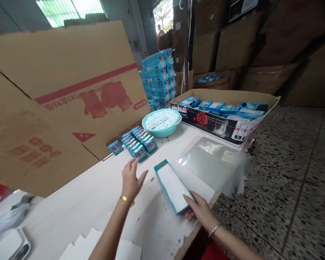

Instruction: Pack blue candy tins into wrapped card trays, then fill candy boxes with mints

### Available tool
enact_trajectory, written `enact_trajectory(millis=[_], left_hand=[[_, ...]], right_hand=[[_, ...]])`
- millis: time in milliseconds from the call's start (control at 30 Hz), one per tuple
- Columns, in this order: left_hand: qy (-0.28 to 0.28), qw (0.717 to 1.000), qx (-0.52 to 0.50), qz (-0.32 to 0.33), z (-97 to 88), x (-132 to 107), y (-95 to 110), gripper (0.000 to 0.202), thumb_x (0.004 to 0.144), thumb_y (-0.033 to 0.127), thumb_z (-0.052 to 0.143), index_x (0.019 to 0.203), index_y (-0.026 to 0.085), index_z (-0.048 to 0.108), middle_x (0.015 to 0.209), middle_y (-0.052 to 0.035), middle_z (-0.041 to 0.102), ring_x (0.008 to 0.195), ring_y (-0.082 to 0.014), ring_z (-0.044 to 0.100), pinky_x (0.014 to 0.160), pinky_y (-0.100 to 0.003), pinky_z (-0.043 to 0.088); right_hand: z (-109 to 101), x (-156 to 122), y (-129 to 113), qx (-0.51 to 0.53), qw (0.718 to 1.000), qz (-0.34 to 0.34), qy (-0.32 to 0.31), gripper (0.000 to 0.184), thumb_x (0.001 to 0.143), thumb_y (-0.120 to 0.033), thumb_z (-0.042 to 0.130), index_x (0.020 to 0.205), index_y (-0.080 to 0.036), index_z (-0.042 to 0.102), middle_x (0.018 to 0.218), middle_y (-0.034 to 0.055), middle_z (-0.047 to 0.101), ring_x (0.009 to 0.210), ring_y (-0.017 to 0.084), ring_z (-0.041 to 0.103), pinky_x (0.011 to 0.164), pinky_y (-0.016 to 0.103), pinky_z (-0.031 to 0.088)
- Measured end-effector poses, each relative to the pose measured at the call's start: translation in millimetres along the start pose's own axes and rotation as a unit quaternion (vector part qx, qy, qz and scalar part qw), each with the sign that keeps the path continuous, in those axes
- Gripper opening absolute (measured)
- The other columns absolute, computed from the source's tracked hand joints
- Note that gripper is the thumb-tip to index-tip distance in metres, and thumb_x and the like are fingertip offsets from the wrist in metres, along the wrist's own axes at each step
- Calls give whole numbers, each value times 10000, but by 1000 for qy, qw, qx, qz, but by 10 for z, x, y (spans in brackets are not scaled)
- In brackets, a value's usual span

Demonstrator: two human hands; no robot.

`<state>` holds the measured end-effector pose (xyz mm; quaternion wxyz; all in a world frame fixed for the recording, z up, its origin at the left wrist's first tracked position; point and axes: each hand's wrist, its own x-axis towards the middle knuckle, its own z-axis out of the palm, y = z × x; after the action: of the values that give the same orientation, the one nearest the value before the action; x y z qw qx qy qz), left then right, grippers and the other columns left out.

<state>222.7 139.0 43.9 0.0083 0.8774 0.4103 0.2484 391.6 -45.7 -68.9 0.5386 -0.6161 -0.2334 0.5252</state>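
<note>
My right hand [200, 208] grips the near end of a long blue box [172, 186] whose upper face is white, at the table's front edge. My left hand [132, 179] is raised over the table with fingers apart and nothing in it. Just beyond its fingertips stand two rows of small blue boxes [139, 141] with colourful tops. One more small blue box [115, 147] sits to their left, against the cardboard. A turquoise basin [162, 130] full of pale blue-white pellets stands behind the rows, with a thin tool lying on top.
Clear plastic bags [213, 162] lie right of the long box. Behind them is an open carton [213, 126] of blue packs. A large cardboard sheet [65, 97] walls the left side. White cards [97, 245] and a white device [9, 245] lie in front. Stacked blue packs [158, 77] rise behind.
</note>
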Motion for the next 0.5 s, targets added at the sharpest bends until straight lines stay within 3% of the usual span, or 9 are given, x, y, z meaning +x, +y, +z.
enact_trajectory(millis=[100,167,233,333,433,500], left_hand=[[-65,991,90,-67,215,659,-428,832,738,519,643,1427,186,318,1492,-179,305,1390,-354,236,1082,-520,261],[-133,977,132,-98,380,995,-639,1010,658,602,670,1469,198,224,1559,-164,141,1432,-379,59,1111,-552,167],[-197,960,154,-124,523,1208,-768,1120,594,676,668,1484,206,176,1573,-166,44,1424,-414,-24,1103,-594,110],[-226,945,177,-153,664,1279,-806,1098,600,712,626,1475,199,208,1563,-202,54,1411,-453,5,1086,-616,96],[-185,951,198,-147,714,1150,-712,960,666,647,608,1443,190,279,1534,-227,164,1406,-449,95,1079,-609,117],[-159,958,203,-126,709,1057,-633,855,691,558,622,1413,206,329,1488,-223,264,1382,-436,189,1070,-613,126]], right_hand=[[24,14,-7,-127,982,-132,44,478,827,-570,474,1085,-182,581,830,70,637,648,224,655,526,341,548],[44,43,18,-228,942,-228,91,459,842,-531,502,1158,-211,593,1052,117,625,923,277,650,737,397,572],[49,98,73,-316,895,-288,125,505,837,-497,545,1275,-244,539,1184,131,597,1092,322,583,883,479,525],[50,203,165,-377,854,-334,134,613,846,-451,564,1411,-289,390,1328,114,535,1225,349,493,960,564,463],[86,294,182,-363,862,-342,96,657,879,-403,533,1470,-287,271,1418,91,459,1319,321,404,1048,568,390],[124,350,147,-339,878,-333,57,630,894,-380,515,1468,-269,282,1429,89,447,1326,297,401,1083,548,363]])
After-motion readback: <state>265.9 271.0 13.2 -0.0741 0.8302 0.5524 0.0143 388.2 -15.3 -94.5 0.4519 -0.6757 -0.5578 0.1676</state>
